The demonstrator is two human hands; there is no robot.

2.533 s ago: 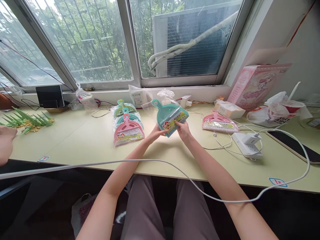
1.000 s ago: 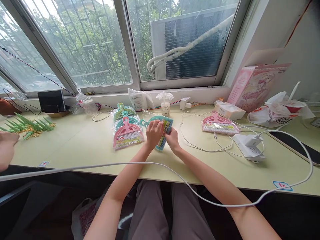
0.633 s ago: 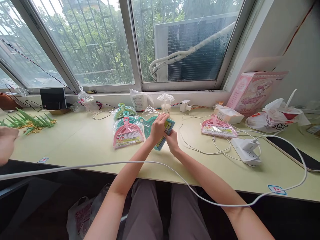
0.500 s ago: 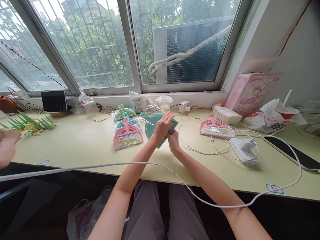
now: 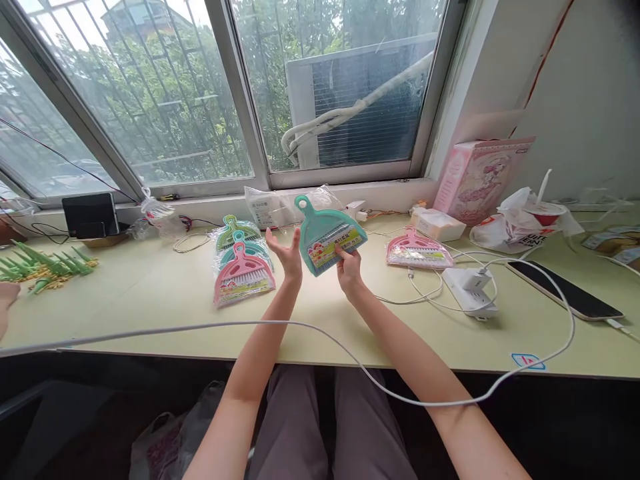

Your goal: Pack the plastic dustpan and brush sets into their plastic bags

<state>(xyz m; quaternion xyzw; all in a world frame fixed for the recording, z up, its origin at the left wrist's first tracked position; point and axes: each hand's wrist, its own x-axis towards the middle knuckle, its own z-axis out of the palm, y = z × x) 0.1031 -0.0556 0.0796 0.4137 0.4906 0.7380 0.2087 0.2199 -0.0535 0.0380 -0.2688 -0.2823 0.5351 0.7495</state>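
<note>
A green dustpan with a yellow label across its front is held up above the table, handle tilted to the upper left. My right hand grips its lower edge, thumb over the label. Just left of the dustpan, my left hand is open with the fingers spread, holding nothing. Further left lie several wrapped dustpan and brush sets: a pink set in front, a teal one behind it and a green one at the back. To the right lies another wrapped pink set.
A white cable hangs across the front of my forearms. On the right are a power strip, a phone, a tissue box and a pink box. Green plant cuttings lie far left, near another person's hand.
The dustpan has been raised and turned so its label faces me. My left hand has let go and moved left, opening. The other person's hand has withdrawn towards the left edge.
</note>
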